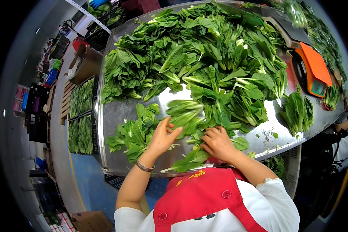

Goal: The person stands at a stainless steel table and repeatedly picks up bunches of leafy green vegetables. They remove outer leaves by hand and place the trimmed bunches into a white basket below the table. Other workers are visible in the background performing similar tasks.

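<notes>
My left hand [163, 136] is raised over the metal table [119, 108] with thumb and fingers apart, nothing between them. Just beyond its fingertips is a motion-blurred bunch of leafy greens [184, 113] with pale stems. Curled over some stems and leaves [195, 139], my right hand [219, 143] hides its own grasp, so I cannot tell whether it grips any. Loose leaves [188, 162] lie at the near edge, below the right hand. Left of my left hand spreads a small heap of leaves [136, 136].
A large pile of leafy greens [191, 49] covers the table's far side. An orange digital scale [316, 69] stands at the right, near an upright bunch [297, 113]. Crates of greens [80, 133] are beyond the left edge. A blue-gloved hand [97, 3] shows at top left.
</notes>
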